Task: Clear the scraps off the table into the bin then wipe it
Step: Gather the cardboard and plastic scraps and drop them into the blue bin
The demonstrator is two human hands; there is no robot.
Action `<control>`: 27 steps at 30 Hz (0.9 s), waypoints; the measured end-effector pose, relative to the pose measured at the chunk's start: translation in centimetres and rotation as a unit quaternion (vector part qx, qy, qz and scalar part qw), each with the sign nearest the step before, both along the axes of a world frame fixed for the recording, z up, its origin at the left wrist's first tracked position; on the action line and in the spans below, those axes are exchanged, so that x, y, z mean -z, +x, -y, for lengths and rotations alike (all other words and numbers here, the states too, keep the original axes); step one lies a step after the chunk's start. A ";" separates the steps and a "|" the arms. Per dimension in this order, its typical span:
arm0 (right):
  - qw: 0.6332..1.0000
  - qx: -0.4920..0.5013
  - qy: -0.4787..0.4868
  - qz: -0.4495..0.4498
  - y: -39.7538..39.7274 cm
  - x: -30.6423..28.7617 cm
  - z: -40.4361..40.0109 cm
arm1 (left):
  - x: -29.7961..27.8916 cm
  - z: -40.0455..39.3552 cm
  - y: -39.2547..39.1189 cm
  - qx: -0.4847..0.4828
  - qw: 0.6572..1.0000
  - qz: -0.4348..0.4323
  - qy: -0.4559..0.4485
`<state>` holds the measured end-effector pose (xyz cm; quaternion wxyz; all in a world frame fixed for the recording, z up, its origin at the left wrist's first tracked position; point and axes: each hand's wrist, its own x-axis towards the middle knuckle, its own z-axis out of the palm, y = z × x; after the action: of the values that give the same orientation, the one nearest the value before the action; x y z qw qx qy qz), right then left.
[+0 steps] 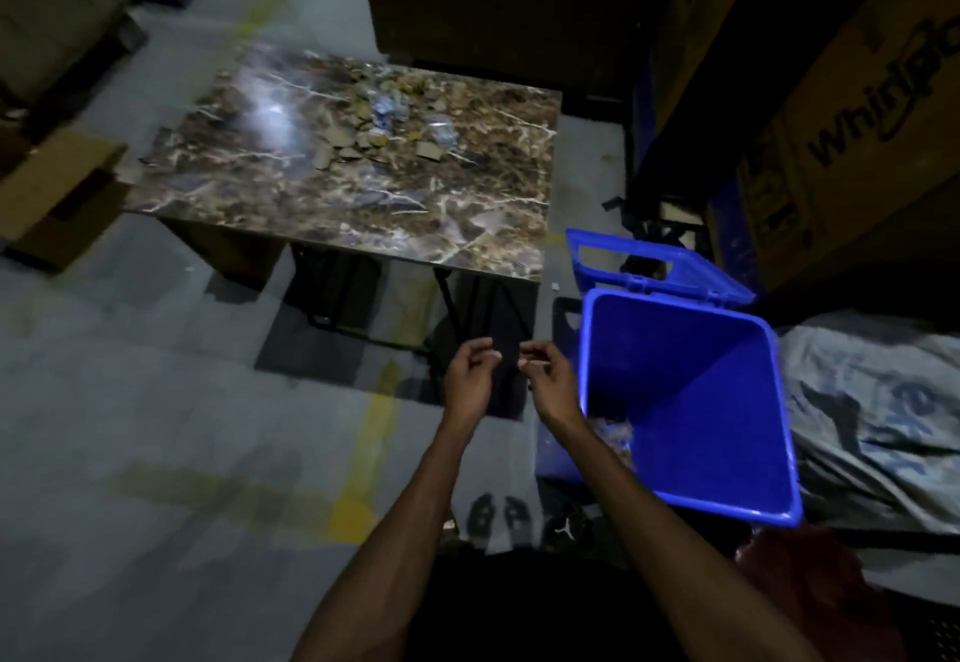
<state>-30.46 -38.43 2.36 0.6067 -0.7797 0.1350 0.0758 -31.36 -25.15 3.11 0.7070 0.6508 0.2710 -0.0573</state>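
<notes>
Scraps point(382, 129): cardboard bits and crumpled plastic, heaped on the far half of the desk point(322, 204); mostly uncleared. Bin point(691, 498): blue, lid open, just right of the desk, some litter at the bottom. My left hand point(470, 375) and right hand point(550, 375): loosely curled, apparently holding nothing. Wiping: not begun.
</notes>
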 end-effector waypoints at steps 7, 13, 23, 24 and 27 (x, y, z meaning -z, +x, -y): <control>0.971 -0.145 -0.127 0.139 1.2 -2.4 -7.8 | -1.2 -8.4 -1.0 0.027 0.992 0.018 0.119; 0.938 -0.234 -0.191 0.173 4.2 -2.9 -12.1 | -1.8 -12.9 1.8 0.048 0.968 0.056 0.239; 0.937 -0.268 -0.153 0.164 15.8 -0.6 -18.9 | -0.6 -21.2 12.0 0.045 0.960 0.034 0.276; 0.936 -0.273 -0.146 0.166 17.5 -0.1 -19.4 | -0.7 -22.0 13.4 0.043 0.961 0.028 0.272; 0.939 -0.277 -0.131 0.156 22.2 0.2 -20.5 | -1.1 -23.1 17.2 0.018 0.973 0.008 0.230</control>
<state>-8.22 -17.91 2.20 0.4679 -0.8607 -0.1736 0.1003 -14.18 -2.04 4.21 0.5390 0.8013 0.2597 -0.0013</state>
